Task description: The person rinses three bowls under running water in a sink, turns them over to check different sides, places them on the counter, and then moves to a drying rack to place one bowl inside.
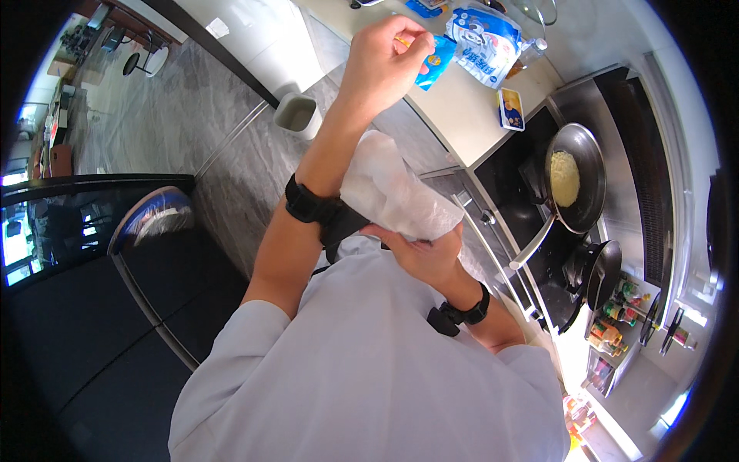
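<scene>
My left hand [384, 63] is raised over the counter, its thumb and fingertips together. A blue packet [437, 60] shows behind and beside its fingers; whether the hand grips it cannot be told. My right hand [424, 254] is in front of my body, closed around the lower end of a crumpled white sheet [398, 185], paper or thin cloth. On the counter [462, 121] stand a larger blue-and-white pouch [485, 43] and a small yellow-and-blue tub [511, 110]. A pale yellow, flat food [564, 179] lies in a frying pan [589, 199] at the right.
The pan sits over a black cooktop [502, 179], its handle pointing towards me. Another dark pan [603, 274] is nearby, with bottles [606, 335] beyond. A grey bin [298, 117] stands on the floor, and a dark glossy cabinet or appliance [104, 335] at the left.
</scene>
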{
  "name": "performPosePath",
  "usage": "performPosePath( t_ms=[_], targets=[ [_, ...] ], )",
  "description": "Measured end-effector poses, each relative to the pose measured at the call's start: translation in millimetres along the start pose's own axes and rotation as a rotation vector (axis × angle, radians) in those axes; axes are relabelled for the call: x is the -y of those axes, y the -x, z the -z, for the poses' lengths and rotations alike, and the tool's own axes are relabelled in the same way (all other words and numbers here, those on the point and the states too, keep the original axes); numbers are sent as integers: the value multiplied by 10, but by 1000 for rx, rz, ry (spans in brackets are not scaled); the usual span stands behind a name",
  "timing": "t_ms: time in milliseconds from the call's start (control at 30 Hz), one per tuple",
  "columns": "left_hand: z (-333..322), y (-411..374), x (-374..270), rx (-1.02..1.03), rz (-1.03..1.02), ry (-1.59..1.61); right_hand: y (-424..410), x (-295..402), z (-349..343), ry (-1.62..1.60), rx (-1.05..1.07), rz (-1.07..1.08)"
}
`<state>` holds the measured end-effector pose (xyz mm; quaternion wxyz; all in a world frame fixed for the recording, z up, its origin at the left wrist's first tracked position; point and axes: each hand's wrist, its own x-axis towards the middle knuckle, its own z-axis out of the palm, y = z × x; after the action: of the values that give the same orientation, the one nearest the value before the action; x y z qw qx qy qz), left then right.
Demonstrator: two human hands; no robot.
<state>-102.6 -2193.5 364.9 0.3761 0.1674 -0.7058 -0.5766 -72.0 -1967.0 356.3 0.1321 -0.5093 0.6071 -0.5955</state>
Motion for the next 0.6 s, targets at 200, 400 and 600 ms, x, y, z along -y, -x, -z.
performPosePath(
  t_ms=[200,400,600],
  targets=[
    [-16,3,70,-3,2,1,-8,-43,69,58,126,9],
    [21,-40,85,-17,48,23,-41,35,68,43,17,-34],
    [-37,-50,-22,-40,93,115,22,-60,95,32,42,-111]
  ],
)
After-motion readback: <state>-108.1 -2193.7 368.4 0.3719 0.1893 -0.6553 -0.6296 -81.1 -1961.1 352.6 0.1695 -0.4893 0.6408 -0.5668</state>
